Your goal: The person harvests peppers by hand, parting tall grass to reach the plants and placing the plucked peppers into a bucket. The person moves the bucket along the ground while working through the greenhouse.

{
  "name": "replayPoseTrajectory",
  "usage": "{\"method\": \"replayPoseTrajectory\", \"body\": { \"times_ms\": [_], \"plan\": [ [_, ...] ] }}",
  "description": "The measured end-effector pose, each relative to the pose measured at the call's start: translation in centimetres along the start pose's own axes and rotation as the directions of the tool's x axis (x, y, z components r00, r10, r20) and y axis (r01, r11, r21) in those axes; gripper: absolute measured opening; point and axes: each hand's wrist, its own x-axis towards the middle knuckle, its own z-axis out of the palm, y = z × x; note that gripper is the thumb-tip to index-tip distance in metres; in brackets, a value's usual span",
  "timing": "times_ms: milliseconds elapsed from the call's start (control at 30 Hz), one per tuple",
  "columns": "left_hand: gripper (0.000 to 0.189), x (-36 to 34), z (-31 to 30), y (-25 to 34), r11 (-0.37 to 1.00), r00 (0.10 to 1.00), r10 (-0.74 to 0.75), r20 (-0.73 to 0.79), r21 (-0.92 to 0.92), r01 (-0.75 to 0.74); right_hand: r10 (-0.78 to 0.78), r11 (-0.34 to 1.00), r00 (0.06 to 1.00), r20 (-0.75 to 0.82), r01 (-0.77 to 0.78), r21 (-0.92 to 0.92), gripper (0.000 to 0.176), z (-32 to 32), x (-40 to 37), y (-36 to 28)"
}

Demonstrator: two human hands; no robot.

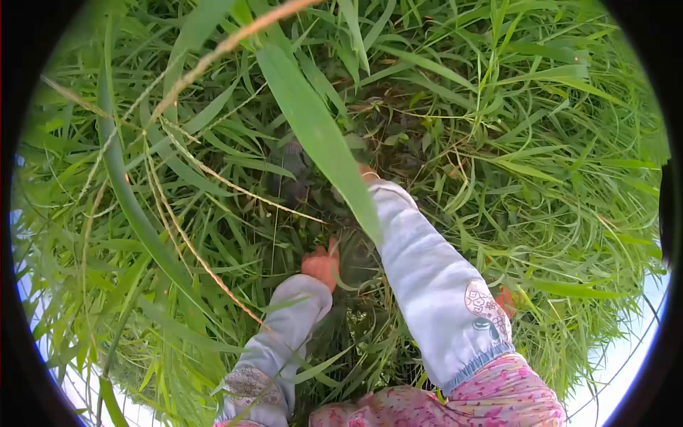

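Observation:
My left hand (321, 267) is low in the grass near the middle of the view. Its fingers look curled in, with one digit pointing up; whatever they hold, if anything, is hidden. Only a small part of my right hand (368, 173) shows past the cuff, farther forward. A broad green blade (313, 128) hangs close to the camera and covers most of that hand, so its fingers cannot be seen. Around both hands are grass stems and small leafy plants (416, 139) over dark ground. Pale sleeve covers (434, 263) with a printed pattern are on both forearms.
Tall dense grass (555, 171) surrounds me on all sides. Thin tan seed stalks (206, 277) cross the left side close to the camera. Pink flowered clothing (405, 409) fills the bottom edge. An orange patch (506, 302) shows beside the right sleeve.

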Motion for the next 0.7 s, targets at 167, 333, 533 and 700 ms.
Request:
{"method": "replayPoseTrajectory", "body": {
  "times_ms": [167, 333, 533, 700],
  "plan": [
    [0.047, 1.0, -1.6, 0.0, 0.997, 0.982, 0.014, 0.188, -0.080, 0.001, -0.095, 0.964, 0.995, 0.013, 0.096, -0.249, 0.053, -1.7, -6.4, 0.8],
    [0.050, 0.6, -4.8, -0.4, 0.949, 0.972, 0.029, 0.232, -0.311, 0.046, -0.199, 0.907, 0.980, -0.007, 0.182, -0.381, 0.047, -0.2, -9.1, 3.9],
    [0.021, 2.0, -2.0, -4.9, 0.076, 0.900, -0.227, 0.372, -0.914, 0.398, -0.139, 0.890, 0.989, 0.048, 0.146, -0.433, 0.027, 1.0, -12.1, 5.3],
    [0.012, 4.1, -0.2, -7.2, 0.654, 0.937, -0.305, -0.168, -0.753, 0.078, -0.275, 0.919, 0.948, -0.163, 0.209, -0.333, 0.028, 2.4, -11.9, 6.0]
  ]
}}
